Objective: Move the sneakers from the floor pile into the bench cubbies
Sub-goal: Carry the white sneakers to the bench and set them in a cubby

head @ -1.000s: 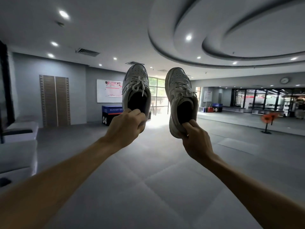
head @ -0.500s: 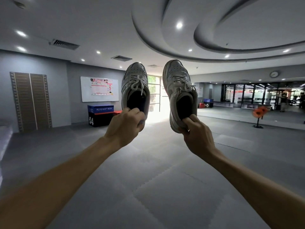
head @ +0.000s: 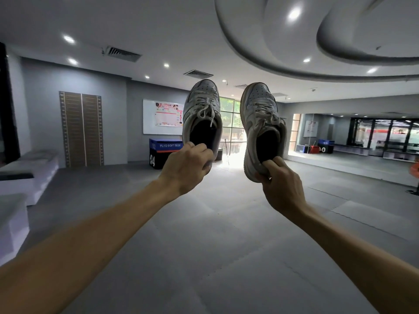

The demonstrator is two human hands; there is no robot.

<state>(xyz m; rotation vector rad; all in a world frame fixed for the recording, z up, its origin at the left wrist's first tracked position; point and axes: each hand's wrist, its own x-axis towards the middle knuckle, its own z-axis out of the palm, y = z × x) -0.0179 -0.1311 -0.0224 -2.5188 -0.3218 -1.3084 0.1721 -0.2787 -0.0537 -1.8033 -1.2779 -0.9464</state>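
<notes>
Two worn white sneakers are held up in front of me, toes pointing up and away. My left hand (head: 188, 167) grips the heel of the left sneaker (head: 203, 109). My right hand (head: 280, 186) pinches the heel collar of the right sneaker (head: 260, 118), thumb inside the opening. Both arms are stretched forward above the grey mat floor. White bench blocks (head: 29, 175) stand along the left wall; their cubbies do not show from here. No floor pile is in sight.
A blue and black plyo soft box (head: 162, 155) stands by the far wall under a whiteboard (head: 163, 116). Bright windows lie behind the sneakers. An orange fan (head: 415, 171) stands at the right edge. Grey interlocking mats (head: 215, 257) cover the floor.
My view has swung left, bringing the white bench blocks back into sight at the left. Both hands keep the same hold on the sneakers, held slightly further apart.
</notes>
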